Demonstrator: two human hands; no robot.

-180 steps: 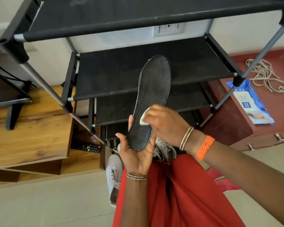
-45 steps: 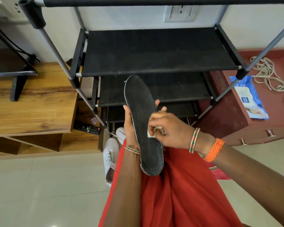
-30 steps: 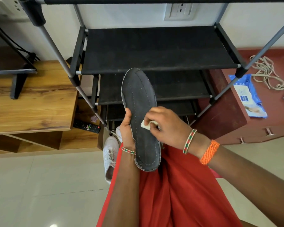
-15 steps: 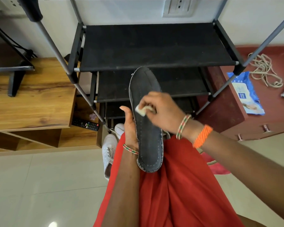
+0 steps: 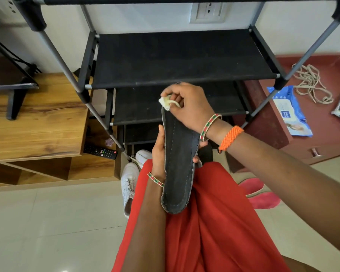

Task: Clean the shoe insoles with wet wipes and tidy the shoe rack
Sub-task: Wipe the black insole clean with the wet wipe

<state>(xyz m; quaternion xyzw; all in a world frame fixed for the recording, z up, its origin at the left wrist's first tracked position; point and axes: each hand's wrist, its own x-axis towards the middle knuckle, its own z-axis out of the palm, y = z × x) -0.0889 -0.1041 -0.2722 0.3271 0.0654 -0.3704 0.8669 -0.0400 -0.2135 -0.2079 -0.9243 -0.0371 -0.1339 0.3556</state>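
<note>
Insole (image 5: 180, 173): dark, stitched round the edge, being held lengthwise away from the body over a red garment (image 5: 204, 232); heel end nearest the camera, toe end hidden under the right hand.
Left hand (image 5: 161, 154): gripping the insole from beneath at its middle; thumb lying along the left edge, fingertips curling round the right edge.
Right hand (image 5: 186, 107): fingers curled, pinching a crumpled wet wipe (image 5: 166, 101) at the toe end of the insole; the wipe is showing white with a yellowish tinge and touching the insole's upper left edge.
Wrists: a red-and-green beaded bangle (image 5: 210, 124) and an orange braided band (image 5: 231, 137) sitting on the right; a matching beaded bangle (image 5: 155, 179) on the left.
Shoe rack (image 5: 181, 57): black fabric shelves on grey poles, standing just beyond the hands, against a wall with a socket plate (image 5: 209, 10).
Floor by rack: white sneakers (image 5: 129, 183) lying at the left of the red garment; pink slippers (image 5: 259, 193) lying at the right.
Right side: blue wipes pack (image 5: 290, 112) lying on a maroon cabinet (image 5: 332, 138), near a coil of rope (image 5: 310, 83).
Left side: wooden unit (image 5: 37, 118), with a black remote (image 5: 100, 151) lying on its lower shelf.
</note>
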